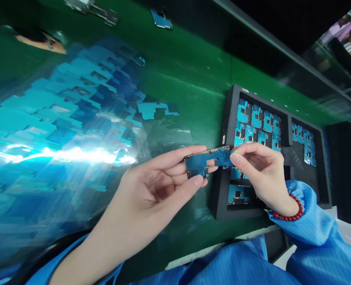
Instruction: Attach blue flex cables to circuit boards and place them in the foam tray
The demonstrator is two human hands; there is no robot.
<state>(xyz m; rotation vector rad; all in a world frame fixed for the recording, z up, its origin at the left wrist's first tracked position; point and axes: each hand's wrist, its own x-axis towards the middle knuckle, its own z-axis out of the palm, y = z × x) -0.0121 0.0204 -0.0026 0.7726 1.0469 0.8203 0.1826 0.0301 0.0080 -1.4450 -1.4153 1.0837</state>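
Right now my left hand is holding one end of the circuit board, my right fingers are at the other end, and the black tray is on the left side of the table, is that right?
Not quite: the head view shows the black tray on the right side. Your left hand and right fingers are at opposite ends of the circuit board.

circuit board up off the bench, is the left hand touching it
Touching. The head view shows the left hand holding the circuit board between thumb and fingers.

board (197, 163): blue | tray (228, 114): black | tabletop (199, 87): green | bracelet (295, 213): red
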